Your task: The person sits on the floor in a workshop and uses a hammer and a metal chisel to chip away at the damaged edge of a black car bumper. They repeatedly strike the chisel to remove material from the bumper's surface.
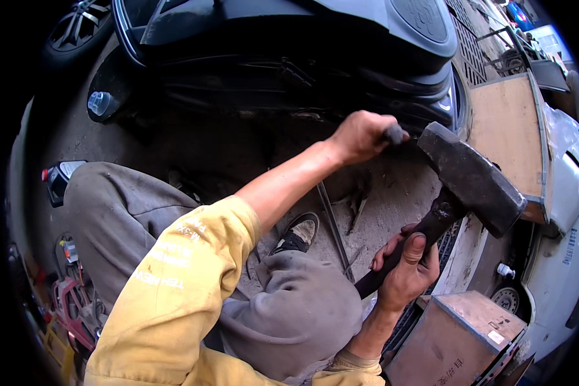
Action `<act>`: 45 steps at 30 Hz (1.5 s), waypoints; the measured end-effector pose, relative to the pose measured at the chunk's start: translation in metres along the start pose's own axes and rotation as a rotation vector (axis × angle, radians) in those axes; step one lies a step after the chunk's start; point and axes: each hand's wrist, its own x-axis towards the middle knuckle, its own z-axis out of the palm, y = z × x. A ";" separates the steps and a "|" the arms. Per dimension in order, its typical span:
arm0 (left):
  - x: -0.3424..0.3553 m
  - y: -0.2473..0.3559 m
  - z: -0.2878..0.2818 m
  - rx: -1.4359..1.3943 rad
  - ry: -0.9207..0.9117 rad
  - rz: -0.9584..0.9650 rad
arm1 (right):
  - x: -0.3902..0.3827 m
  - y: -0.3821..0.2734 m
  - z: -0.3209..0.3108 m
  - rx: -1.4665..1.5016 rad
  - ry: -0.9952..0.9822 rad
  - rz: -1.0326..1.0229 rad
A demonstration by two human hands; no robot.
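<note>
My right hand (410,265) is wrapped round the dark handle of a sledgehammer (473,177). Its big, worn steel head is raised, just right of my left fist. My left hand (365,136) is closed on a dark metal bar (395,134). Only the bar's blunt end sticks out of the fist, toward the hammer head, with a small gap between them; the remainder is hidden. Beyond my left hand sits a dark car body part (302,83), its lower side in deep shadow.
A long thin metal bar (332,225) lies on the floor beside my shoe (297,233). Wooden boxes (457,334) stand at the right, near a white vehicle (563,276). On the left are a dark bottle (61,180) with a red cap and a pink metal stand (71,309).
</note>
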 end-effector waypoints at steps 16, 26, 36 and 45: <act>-0.013 -0.009 0.019 0.280 0.016 -0.016 | -0.009 0.006 0.000 -0.044 0.026 -0.059; -0.015 -0.012 0.019 0.271 0.025 0.003 | -0.016 0.033 0.010 0.003 0.031 0.229; -0.011 -0.001 0.014 0.198 -0.026 -0.108 | -0.020 0.005 -0.004 0.164 0.142 -0.051; -0.016 -0.013 0.018 0.232 -0.034 -0.067 | -0.019 -0.004 0.001 0.051 0.119 -0.195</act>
